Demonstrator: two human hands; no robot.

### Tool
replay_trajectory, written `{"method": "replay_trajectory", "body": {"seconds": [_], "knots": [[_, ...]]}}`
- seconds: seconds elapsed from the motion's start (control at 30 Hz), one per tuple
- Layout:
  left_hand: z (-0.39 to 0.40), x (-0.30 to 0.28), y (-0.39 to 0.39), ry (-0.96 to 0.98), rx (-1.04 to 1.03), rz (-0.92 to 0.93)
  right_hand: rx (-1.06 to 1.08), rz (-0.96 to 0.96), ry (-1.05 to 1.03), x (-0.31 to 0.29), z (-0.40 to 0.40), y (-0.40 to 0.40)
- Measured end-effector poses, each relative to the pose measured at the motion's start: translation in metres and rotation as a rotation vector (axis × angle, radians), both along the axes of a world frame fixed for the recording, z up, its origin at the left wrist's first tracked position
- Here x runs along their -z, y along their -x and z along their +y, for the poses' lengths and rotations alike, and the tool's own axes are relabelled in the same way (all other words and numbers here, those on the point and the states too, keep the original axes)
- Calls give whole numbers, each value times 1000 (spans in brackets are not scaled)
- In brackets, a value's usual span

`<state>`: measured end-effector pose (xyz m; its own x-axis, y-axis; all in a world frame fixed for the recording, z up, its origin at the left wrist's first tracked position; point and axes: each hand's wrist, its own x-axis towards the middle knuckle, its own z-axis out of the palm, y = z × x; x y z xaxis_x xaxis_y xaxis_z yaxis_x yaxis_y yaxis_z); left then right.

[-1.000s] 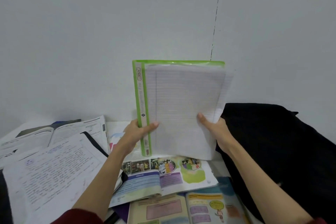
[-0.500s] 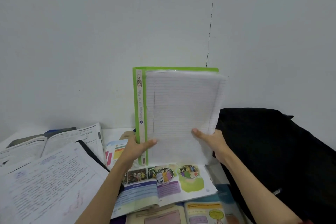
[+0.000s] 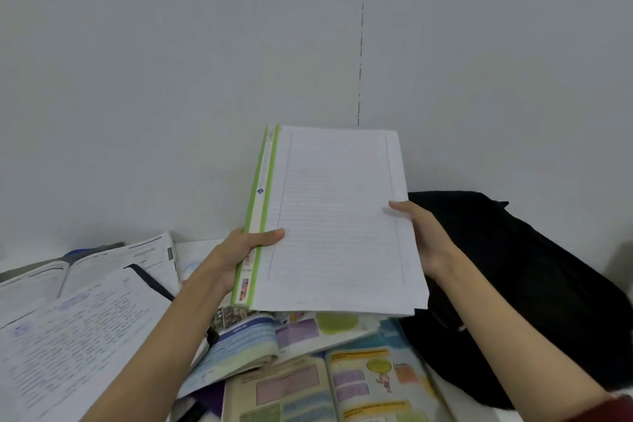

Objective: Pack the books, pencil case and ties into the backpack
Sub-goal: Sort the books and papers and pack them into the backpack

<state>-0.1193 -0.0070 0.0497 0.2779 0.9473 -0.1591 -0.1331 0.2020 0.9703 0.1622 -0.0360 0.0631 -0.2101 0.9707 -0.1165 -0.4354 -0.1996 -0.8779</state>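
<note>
- Head view: green folder (image 3: 257, 216) w/ a stack of lined paper (image 3: 339, 219) on top, held up at frame centre, tilted back toward the wall (image 3: 171, 79).
- Left hand (image 3: 239, 250) w/ its grip closed on the folder's green spine edge, thumb over the front, lower-left of the stack.
- Right hand (image 3: 423, 233) w/ its grip closed on the right edge of the paper, thumb on the front sheet, fingers behind.
- Folder bottom edge hangs just above the open books; can't tell if it touches them.
- Black backpack (image 3: 513, 284) lies at right of frame on the table, just beside & partly behind the right hand; can't tell if it's unzipped.
- Open colourful textbook (image 3: 260, 343) below the folder, centre-bottom; another open textbook (image 3: 342, 384) nearer the camera, overlapping it.
- Handwritten notebook (image 3: 75, 336) lower left, under the left forearm; an open printed book (image 3: 102, 267) behind it, mid-left.
- White table (image 3: 472, 411) shows bare only in a small patch at bottom right.
- Dark red sleeve (image 3: 613, 404) at bottom-right corner.
- Pencil case & ties: can't pick them out.
</note>
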Motion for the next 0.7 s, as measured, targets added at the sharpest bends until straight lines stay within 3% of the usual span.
{"method": "replay_trajectory", "body": {"seconds": [0.2,0.37,0.53,0.63,0.7], "knots": [[-10,-10,-29,58,345,164,131,4,-12,9,-52,-35],[-20,-16,-65,29,501,290,287,17,3,17,-101,-56],[-24,11,-110,-282,406,526,537,-27,55,21,-162,-85],[-33,32,-125,-331,453,586,696,-77,66,21,-200,-103],[-43,45,-130,-563,491,768,793,-37,61,19,-219,-115]]}}
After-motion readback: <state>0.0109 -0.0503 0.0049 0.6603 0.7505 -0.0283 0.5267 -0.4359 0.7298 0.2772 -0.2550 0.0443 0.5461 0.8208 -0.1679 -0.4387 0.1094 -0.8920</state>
